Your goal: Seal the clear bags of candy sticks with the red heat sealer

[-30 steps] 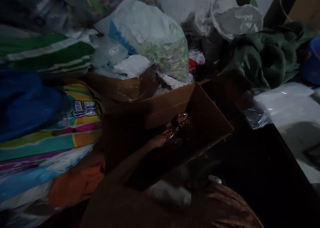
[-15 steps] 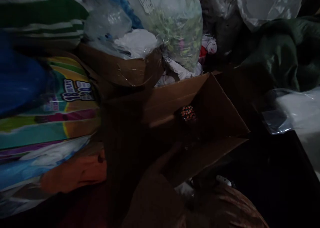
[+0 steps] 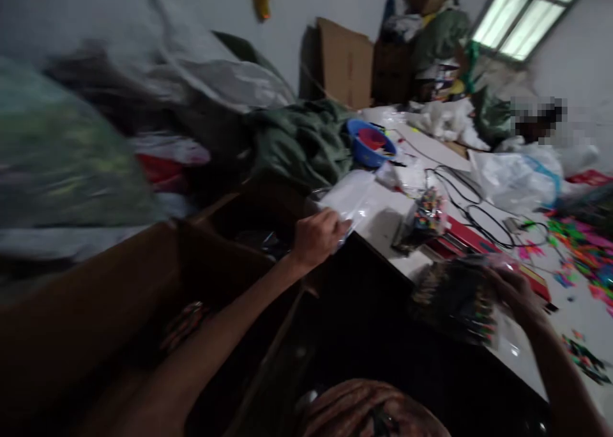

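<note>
My left hand [image 3: 317,240] reaches over the cardboard box and is closed on the edge of a clear plastic bag [image 3: 352,197] at the corner of the white table. At the table's near edge, my right hand [image 3: 520,299] grips a clear bag of small dark pieces with coloured tips [image 3: 454,299]; blur hides what the pieces are. Below my left forearm stands the open cardboard box [image 3: 110,283], with an orange-and-black patterned packet [image 3: 184,325] inside, partly covered by the arm.
Another bag of colourful small pieces [image 3: 426,213] lies beside a red box [image 3: 467,236]. Black cable [image 3: 479,220] loops across the white table [image 3: 400,223]. A blue basin [image 3: 361,146] stands farther back. Bright loose pieces [image 3: 582,252] spread at right. A pixelated person [image 3: 541,121] is behind.
The view has swung from the box to the right, bringing the table into sight. My left hand is now on the clear bag, and my right hand holds the filled bag.
</note>
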Motion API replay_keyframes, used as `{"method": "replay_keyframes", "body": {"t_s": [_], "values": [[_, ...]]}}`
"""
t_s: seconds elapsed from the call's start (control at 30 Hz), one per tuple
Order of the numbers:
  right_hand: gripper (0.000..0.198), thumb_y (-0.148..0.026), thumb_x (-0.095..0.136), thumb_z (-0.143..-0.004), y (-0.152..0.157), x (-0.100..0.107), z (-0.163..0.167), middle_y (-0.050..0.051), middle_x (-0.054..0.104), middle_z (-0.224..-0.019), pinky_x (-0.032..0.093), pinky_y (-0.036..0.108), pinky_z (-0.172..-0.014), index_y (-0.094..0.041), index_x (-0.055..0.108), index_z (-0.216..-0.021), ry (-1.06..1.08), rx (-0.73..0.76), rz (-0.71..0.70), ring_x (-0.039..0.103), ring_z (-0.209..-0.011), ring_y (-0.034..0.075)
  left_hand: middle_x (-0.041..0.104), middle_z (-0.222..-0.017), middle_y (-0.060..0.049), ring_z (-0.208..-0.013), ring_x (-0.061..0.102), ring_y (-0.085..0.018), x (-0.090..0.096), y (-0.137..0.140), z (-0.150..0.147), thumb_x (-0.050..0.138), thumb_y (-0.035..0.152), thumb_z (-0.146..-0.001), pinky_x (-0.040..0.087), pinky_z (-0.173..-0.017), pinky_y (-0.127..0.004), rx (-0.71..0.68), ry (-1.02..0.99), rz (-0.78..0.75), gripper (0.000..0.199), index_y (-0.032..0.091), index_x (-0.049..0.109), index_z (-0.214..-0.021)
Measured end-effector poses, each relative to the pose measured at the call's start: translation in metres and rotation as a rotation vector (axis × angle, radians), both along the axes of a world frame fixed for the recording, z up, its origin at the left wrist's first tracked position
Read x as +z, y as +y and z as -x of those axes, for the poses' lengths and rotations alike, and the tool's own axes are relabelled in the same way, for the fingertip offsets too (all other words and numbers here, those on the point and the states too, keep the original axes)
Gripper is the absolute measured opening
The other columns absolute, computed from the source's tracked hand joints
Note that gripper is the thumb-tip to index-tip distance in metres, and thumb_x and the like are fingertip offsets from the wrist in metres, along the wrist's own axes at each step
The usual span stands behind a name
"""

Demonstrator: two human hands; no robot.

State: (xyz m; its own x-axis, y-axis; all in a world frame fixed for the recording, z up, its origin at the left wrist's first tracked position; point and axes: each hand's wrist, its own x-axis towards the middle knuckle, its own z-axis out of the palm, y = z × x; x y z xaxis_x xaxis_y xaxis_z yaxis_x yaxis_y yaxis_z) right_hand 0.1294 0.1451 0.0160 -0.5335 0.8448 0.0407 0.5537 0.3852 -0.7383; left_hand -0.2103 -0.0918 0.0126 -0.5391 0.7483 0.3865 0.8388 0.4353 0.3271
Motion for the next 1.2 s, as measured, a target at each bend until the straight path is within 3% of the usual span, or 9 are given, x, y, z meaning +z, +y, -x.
{"method": "replay_keyframes", "body": {"t_s": [0.07, 0.17, 0.3, 0.47, 0.67, 0.77, 0.9, 1.0, 1.2], "values": [[0.053, -0.066, 0.058, -0.073, 0.01, 0.002, -0.012, -0.005, 0.039, -0.046, 0.03, 0.022, -0.039, -0.018, 0.046, -0.056, 0.034, 0.014, 0.078, 0.038, -0.043, 0.009, 0.066, -0.088, -0.011, -0.085, 0.061, -0.021, 0.03, 0.093, -0.038, 0.028, 0.054, -0.092, 0.041, -0.074, -0.03, -0.19, -0.009, 0.107, 0.053, 0.015, 0.064, -0.085], [0.05, -0.065, 0.056, -0.073, 0.018, -0.003, -0.001, -0.003, 0.04, -0.046, 0.029, 0.022, -0.039, -0.019, 0.046, -0.057, 0.09, 0.063, 0.144, 0.039, -0.042, 0.01, 0.067, -0.096, -0.016, -0.095, 0.06, -0.028, 0.046, 0.207, -0.088, 0.032, 0.058, -0.089, 0.041, -0.082, -0.036, -0.326, -0.03, 0.293, 0.058, 0.012, 0.068, -0.091], [0.047, -0.06, 0.05, -0.076, 0.029, -0.009, 0.019, -0.004, 0.035, -0.046, 0.023, 0.021, -0.04, -0.02, 0.04, -0.053, 0.048, 0.106, 0.036, 0.038, -0.043, 0.01, 0.066, -0.105, -0.019, -0.105, 0.057, -0.031, 0.037, 0.283, -0.107, 0.051, 0.046, -0.082, 0.04, -0.087, -0.039, -0.353, -0.035, 0.5, 0.044, 0.009, 0.067, -0.1], [0.04, -0.047, 0.047, -0.079, 0.039, -0.007, 0.034, -0.002, 0.039, -0.048, 0.02, 0.023, -0.046, -0.02, 0.037, -0.051, -0.012, 0.111, -0.071, 0.038, -0.048, 0.01, 0.067, -0.085, -0.01, -0.085, 0.06, -0.022, 0.035, 0.276, -0.094, 0.046, 0.034, -0.084, 0.041, -0.07, -0.027, -0.412, -0.049, 0.58, 0.03, 0.014, 0.068, -0.084], [0.039, -0.044, 0.042, -0.085, 0.047, -0.009, 0.049, -0.001, 0.044, -0.05, 0.022, 0.024, -0.049, -0.02, 0.042, -0.054, 0.046, 0.076, -0.054, 0.041, -0.05, 0.012, 0.051, -0.055, 0.001, -0.052, 0.044, -0.01, 0.047, 0.23, -0.107, 0.043, 0.032, -0.081, 0.029, -0.051, -0.021, -0.862, -0.319, 0.574, 0.031, 0.015, 0.054, -0.059], [0.038, -0.043, 0.044, -0.084, 0.052, -0.013, 0.053, -0.001, 0.043, -0.053, 0.023, 0.024, -0.051, -0.019, 0.043, -0.055, 0.088, 0.063, -0.09, 0.041, -0.053, 0.012, 0.051, -0.053, 0.001, -0.051, 0.043, -0.01, 0.052, 0.228, -0.125, 0.039, 0.033, -0.083, 0.03, -0.05, -0.022, -0.948, -0.375, 0.685, 0.034, 0.016, 0.054, -0.058], [0.039, -0.049, 0.044, -0.083, 0.057, -0.005, 0.049, 0.0, 0.049, -0.057, 0.03, 0.023, -0.051, -0.018, 0.053, -0.06, 0.294, 0.243, 0.16, 0.045, -0.056, 0.012, 0.059, -0.06, -0.004, -0.059, 0.054, -0.017, 0.057, 0.241, -0.139, 0.046, 0.056, -0.079, 0.036, -0.055, -0.025, -0.737, -0.205, 0.823, 0.045, 0.017, 0.059, -0.061], [0.036, -0.047, 0.049, -0.08, 0.058, 0.003, 0.046, 0.0, 0.055, -0.061, 0.035, 0.023, -0.051, -0.016, 0.06, -0.067, 0.42, 0.38, 0.327, 0.049, -0.057, 0.012, 0.066, -0.073, -0.007, -0.074, 0.06, -0.024, 0.055, 0.243, -0.145, 0.057, 0.055, -0.07, 0.042, -0.063, -0.029, -0.568, -0.041, 0.787, 0.038, 0.018, 0.065, -0.074], [0.024, -0.04, 0.057, -0.075, 0.043, -0.019, 0.04, 0.001, 0.06, -0.066, 0.043, 0.025, -0.057, -0.016, 0.062, -0.079, 0.7, -0.094, 0.203, 0.054, -0.062, 0.014, 0.068, -0.085, -0.009, -0.088, 0.063, -0.026, 0.041, 0.236, -0.156, 0.049, 0.03, -0.076, 0.046, -0.073, -0.032, -0.49, -0.058, 0.72, 0.021, 0.019, 0.066, -0.083]]}}
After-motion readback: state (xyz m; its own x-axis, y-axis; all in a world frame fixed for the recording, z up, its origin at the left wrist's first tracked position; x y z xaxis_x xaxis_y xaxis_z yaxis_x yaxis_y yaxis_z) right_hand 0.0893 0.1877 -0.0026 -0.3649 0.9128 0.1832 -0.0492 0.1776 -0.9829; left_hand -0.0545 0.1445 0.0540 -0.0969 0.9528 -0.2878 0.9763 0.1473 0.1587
